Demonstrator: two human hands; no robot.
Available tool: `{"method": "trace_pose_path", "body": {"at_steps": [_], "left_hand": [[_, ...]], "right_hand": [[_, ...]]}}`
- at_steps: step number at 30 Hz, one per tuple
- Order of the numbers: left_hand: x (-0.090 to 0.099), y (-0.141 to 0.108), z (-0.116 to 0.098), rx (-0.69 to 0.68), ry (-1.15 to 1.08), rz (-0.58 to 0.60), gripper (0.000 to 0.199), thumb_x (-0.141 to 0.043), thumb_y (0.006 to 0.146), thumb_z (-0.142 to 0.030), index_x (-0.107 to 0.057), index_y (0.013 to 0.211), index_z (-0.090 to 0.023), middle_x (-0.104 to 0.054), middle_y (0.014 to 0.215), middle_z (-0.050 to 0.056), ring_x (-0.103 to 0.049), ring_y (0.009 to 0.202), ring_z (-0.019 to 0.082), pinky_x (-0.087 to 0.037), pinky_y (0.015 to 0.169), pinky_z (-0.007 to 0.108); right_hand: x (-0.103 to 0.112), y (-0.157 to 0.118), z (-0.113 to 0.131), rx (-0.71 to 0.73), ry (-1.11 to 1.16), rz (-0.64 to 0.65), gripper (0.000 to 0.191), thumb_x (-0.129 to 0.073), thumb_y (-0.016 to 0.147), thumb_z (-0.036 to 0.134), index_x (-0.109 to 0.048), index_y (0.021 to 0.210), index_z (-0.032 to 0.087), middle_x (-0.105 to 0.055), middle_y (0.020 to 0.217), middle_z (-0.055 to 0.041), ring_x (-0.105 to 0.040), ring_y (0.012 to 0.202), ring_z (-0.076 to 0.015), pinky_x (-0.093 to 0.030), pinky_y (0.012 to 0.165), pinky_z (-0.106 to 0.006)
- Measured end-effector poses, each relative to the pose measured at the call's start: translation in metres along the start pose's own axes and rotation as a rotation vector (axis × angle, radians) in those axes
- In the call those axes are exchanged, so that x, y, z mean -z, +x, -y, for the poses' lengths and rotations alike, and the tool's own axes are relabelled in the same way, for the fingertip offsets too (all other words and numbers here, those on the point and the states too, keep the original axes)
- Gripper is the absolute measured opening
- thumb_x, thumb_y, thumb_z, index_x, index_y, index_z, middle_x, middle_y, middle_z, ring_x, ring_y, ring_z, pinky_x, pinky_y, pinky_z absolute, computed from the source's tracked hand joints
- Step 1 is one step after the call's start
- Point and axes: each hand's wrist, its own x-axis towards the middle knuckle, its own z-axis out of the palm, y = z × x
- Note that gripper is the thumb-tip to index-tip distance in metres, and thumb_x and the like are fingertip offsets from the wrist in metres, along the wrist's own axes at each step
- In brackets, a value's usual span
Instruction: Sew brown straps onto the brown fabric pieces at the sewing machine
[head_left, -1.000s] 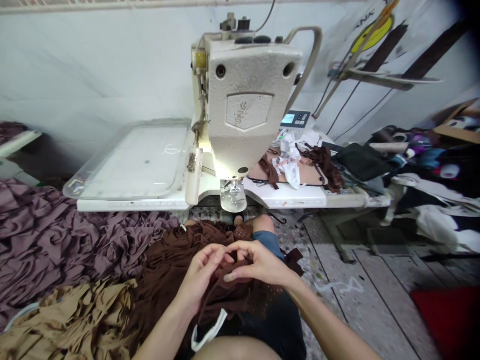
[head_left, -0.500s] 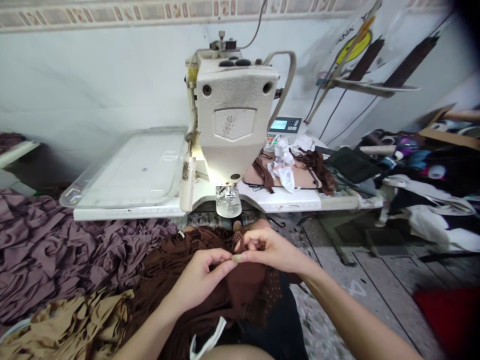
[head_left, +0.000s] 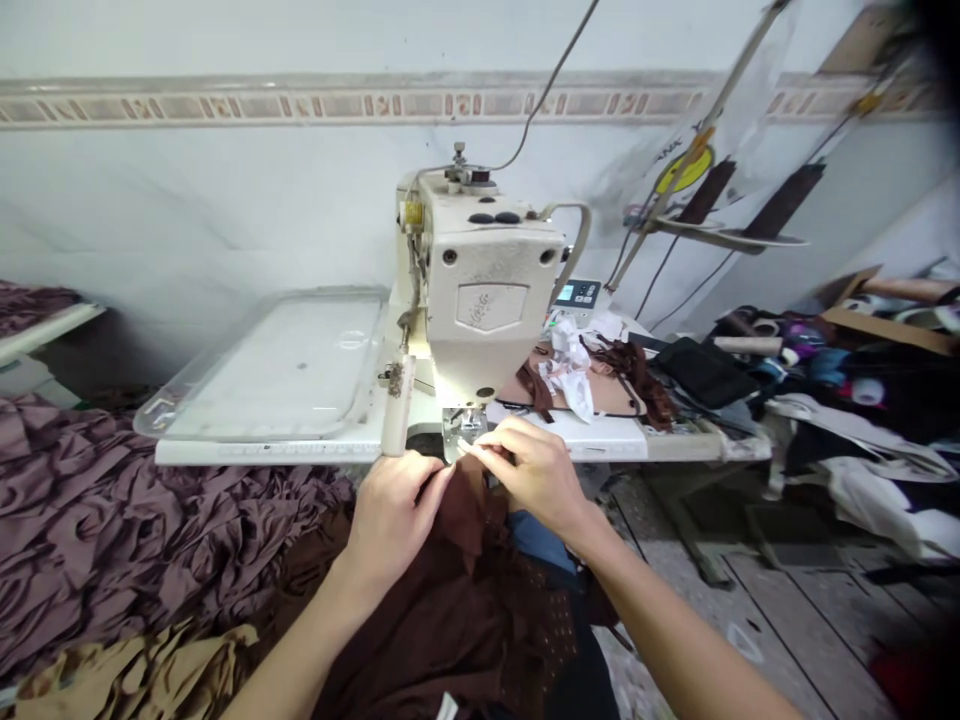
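Both my hands are up at the needle end of the white sewing machine. My left hand pinches the edge of a dark brown cloth between thumb and fingers. On the other side my right hand grips the same edge, close to the metal presser foot plate. A small pale bit shows at the right fingertips, too small to name. The cloth hangs down from my fingers towards the brown fabric heap on my lap.
Mauve fabric is piled at left, with tan fabric in front. A clear plastic lid lies on the machine table. White and brown scraps sit right of the machine head. Brown thread cones stand on a rack.
My hands have risen from above my lap to the machine's needle area, carrying the brown cloth's edge. The view has tilted upward.
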Motion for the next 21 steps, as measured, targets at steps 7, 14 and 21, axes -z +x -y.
{"method": "trace_pose_path", "body": {"at_steps": [7, 14, 21], "left_hand": [[-0.028, -0.021, -0.025, -0.461, 0.305, -0.157, 0.035, -0.065, 0.103, -0.010, -0.068, 0.137, -0.005, -0.076, 0.132, 0.018, -0.068, 0.132, 0.030, -0.058, 0.113, 0.046], [-0.042, -0.025, -0.028, -0.403, 0.275, -0.176, 0.022, -0.066, 0.099, -0.007, -0.073, 0.120, -0.006, -0.076, 0.126, 0.020, -0.068, 0.131, 0.033, -0.057, 0.115, 0.053], [-0.039, -0.023, -0.029, -0.379, 0.195, -0.208, 0.025, -0.065, 0.098, -0.004, -0.071, 0.122, -0.010, -0.070, 0.142, 0.021, -0.064, 0.136, 0.032, -0.059, 0.111, 0.050]], "right_hand": [[-0.001, 0.004, -0.006, 0.030, 0.004, -0.040, 0.019, -0.069, 0.104, 0.021, -0.077, 0.087, 0.019, -0.069, 0.080, -0.0026, -0.066, 0.072, -0.0173, -0.049, 0.067, -0.028], [0.010, -0.012, 0.000, 0.205, -0.246, 0.105, 0.038, -0.053, 0.114, 0.040, -0.080, 0.119, 0.015, -0.074, 0.102, -0.0125, -0.071, 0.086, -0.0230, -0.054, 0.073, -0.032], [0.010, -0.024, 0.001, 0.229, -0.296, 0.117, 0.053, -0.044, 0.114, 0.051, -0.073, 0.137, 0.013, -0.074, 0.127, -0.0191, -0.070, 0.111, -0.0334, -0.060, 0.090, -0.044]]}}
